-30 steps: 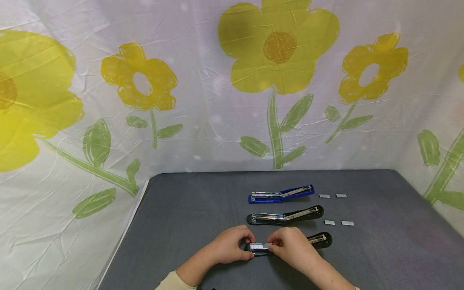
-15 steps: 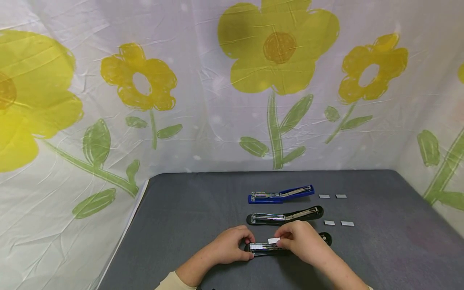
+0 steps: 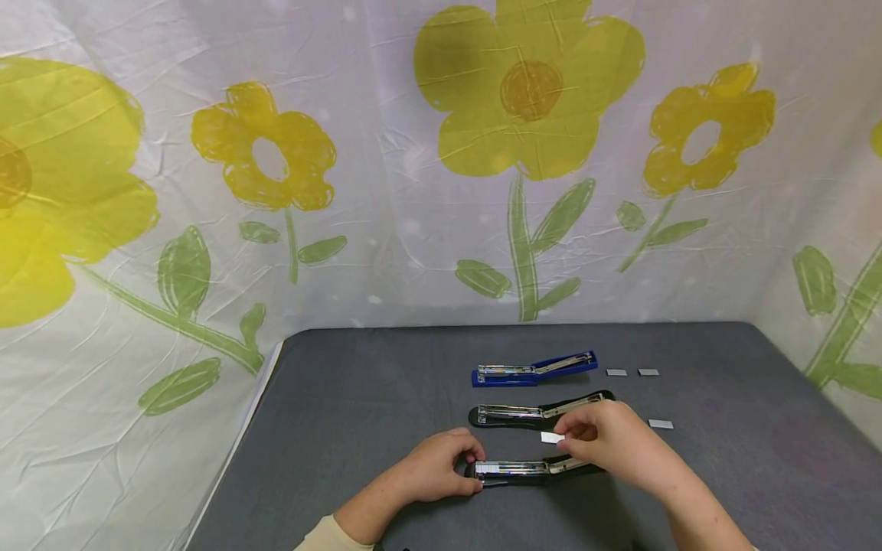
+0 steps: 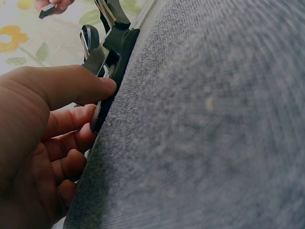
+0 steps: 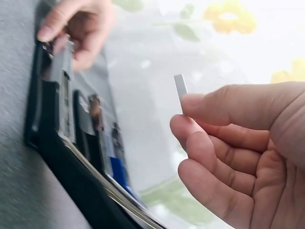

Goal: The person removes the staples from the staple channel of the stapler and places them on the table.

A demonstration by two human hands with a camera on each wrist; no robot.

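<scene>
The nearest black stapler (image 3: 517,470) lies opened out on the table, a row of staples (image 3: 486,468) showing at the left end of its metal channel. My left hand (image 3: 441,463) grips that left end between thumb and fingers. In the left wrist view, the thumb (image 4: 90,86) presses along the stapler's side. My right hand (image 3: 606,440) pinches a small strip of staples (image 5: 180,88) between thumb and fingertips. It is held above the table, between the nearest and the middle black stapler (image 3: 510,413), and overlaps the right ends of both in the head view.
Behind them lies an opened blue stapler (image 3: 506,377), with two staple strips (image 3: 616,373) to its right. Another strip of staples (image 3: 660,423) lies right of the middle stapler. A white flowered cloth (image 3: 386,252) hangs behind the grey table (image 3: 344,398).
My right hand has lifted the strip of staples off the nearest stapler and carried it right and away from me. It now covers one strip on the table. The left hand has stayed put.
</scene>
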